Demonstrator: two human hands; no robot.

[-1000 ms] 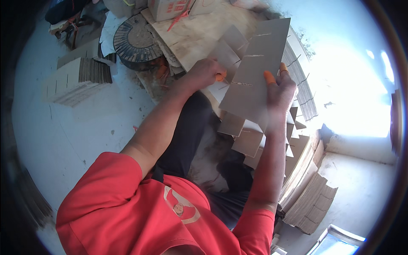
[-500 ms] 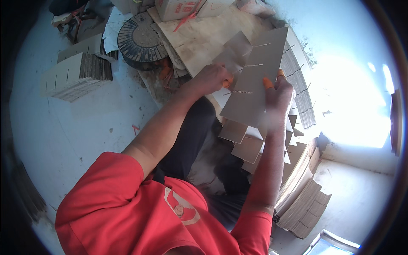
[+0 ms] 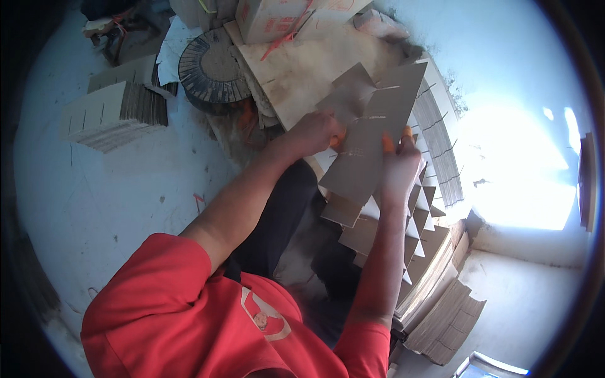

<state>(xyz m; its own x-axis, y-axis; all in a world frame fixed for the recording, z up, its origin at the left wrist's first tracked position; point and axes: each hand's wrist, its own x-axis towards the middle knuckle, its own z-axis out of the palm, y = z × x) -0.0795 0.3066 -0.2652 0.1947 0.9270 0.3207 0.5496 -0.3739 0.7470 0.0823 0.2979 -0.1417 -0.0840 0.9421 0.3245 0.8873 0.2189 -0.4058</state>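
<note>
A large grey-brown cardboard divider sheet (image 3: 372, 148) with slits along its left edge is gripped near its right edge by my right hand (image 3: 401, 167). My left hand (image 3: 319, 133) is closed on a smaller cardboard divider strip (image 3: 348, 91), which meets the sheet's slit edge; whether the slits are engaged cannot be made out. Orange covers show on fingers of both hands. Below the sheet and partly behind my right forearm lies a criss-crossed cardboard grid (image 3: 416, 220) of interlocked dividers.
A stack of slit cardboard sheets (image 3: 438, 138) leans beyond my right hand, with another stack (image 3: 446, 322) lower right. More piles of slit sheets (image 3: 120, 113) sit on the floor at left. A round black ribbed object (image 3: 213, 72) and a cardboard box (image 3: 271, 19) stand at the back.
My right hand has moved down and left with the large sheet, which now sits closer over the smaller strip. My left hand has dropped slightly, still gripping the strip.
</note>
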